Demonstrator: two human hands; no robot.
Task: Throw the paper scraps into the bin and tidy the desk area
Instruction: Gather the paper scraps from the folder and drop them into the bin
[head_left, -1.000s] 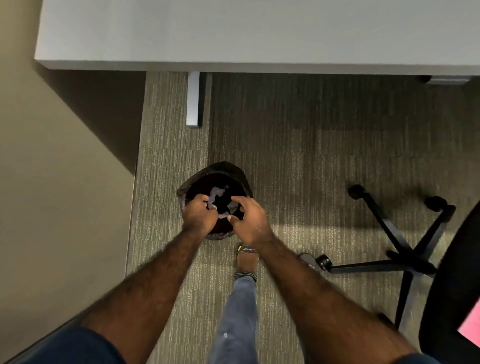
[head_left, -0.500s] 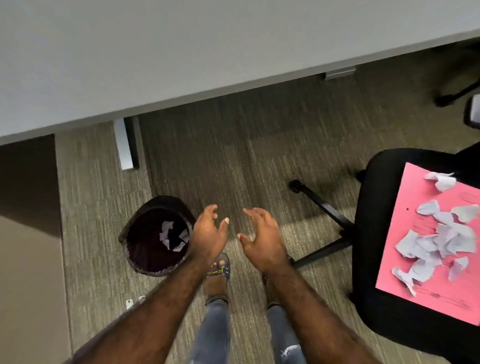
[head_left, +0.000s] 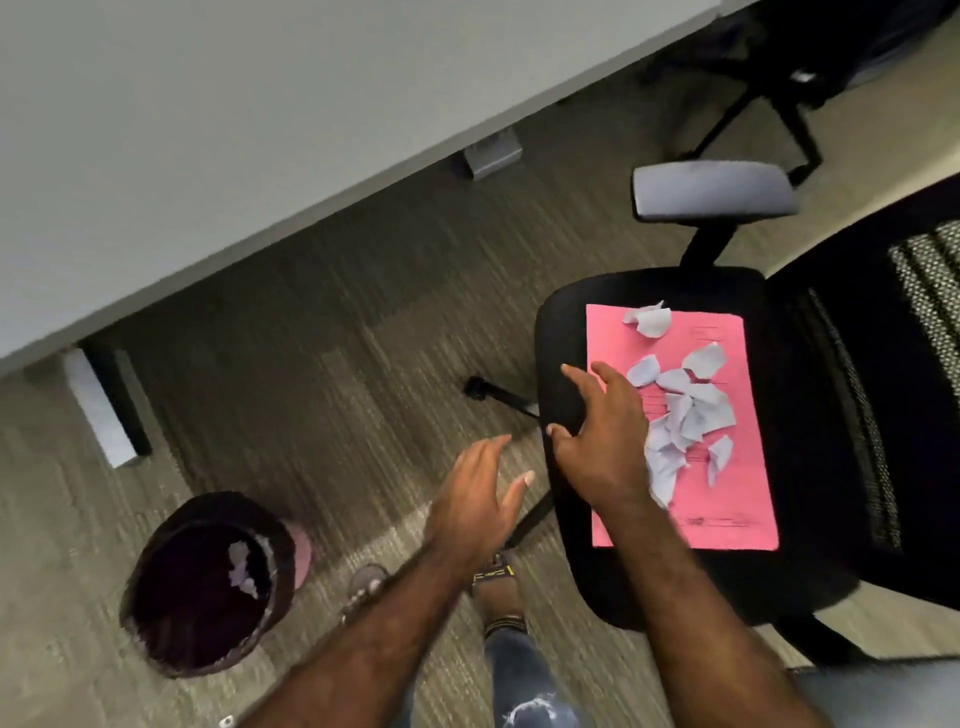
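Several white paper scraps (head_left: 684, 410) lie scattered on a pink sheet (head_left: 737, 499) on the black chair seat (head_left: 566, 332). My right hand (head_left: 602, 441) is spread open above the seat's left edge, just left of the scraps, holding nothing. Over the carpet to its left, my left hand (head_left: 480, 499) is open and empty too. A dark round bin (head_left: 208, 582) stands on the floor at the lower left with a few white scraps (head_left: 241, 569) inside.
A grey desk top (head_left: 208, 130) runs across the upper left, its leg (head_left: 104, 405) standing near the bin. The chair has a grey armrest (head_left: 711, 189) and a mesh back (head_left: 883, 389). A second chair's base (head_left: 769, 104) shows at top right. My sandalled feet (head_left: 498, 587) stand on the carpet.
Both hands have left the bin, opened, and swung right toward the chair. The view has turned right, so the chair seat and scraps are now central.
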